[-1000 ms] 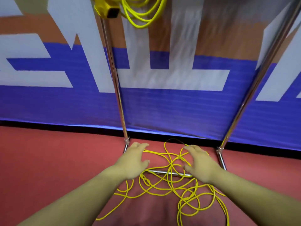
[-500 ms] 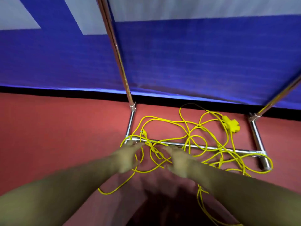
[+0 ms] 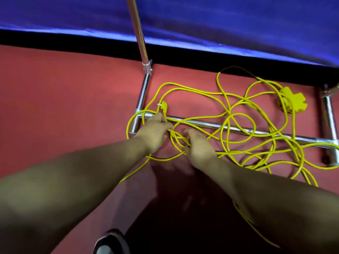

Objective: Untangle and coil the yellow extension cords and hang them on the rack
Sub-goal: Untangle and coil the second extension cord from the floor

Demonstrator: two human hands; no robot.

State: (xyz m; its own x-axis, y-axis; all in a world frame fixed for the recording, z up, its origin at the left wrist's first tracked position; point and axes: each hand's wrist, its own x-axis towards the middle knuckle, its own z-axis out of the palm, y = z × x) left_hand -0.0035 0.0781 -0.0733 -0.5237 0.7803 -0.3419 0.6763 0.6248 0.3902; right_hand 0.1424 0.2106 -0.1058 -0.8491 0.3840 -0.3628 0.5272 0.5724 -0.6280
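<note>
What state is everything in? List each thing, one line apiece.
left hand: grips the yellow cord just below the plug.
right hand: fingers curled round cord strands in front of the rack base bar.
yellow cord: tangled on the floor, not coiled.
plug: free, unplugged.
socket block: lying on the floor behind the bar.
rack base bar: on the floor, strands lying across it.

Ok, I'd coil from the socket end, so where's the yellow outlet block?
In the head view the yellow outlet block lies far right on the floor, beyond the rack's cross bar, beside its right foot.
</note>
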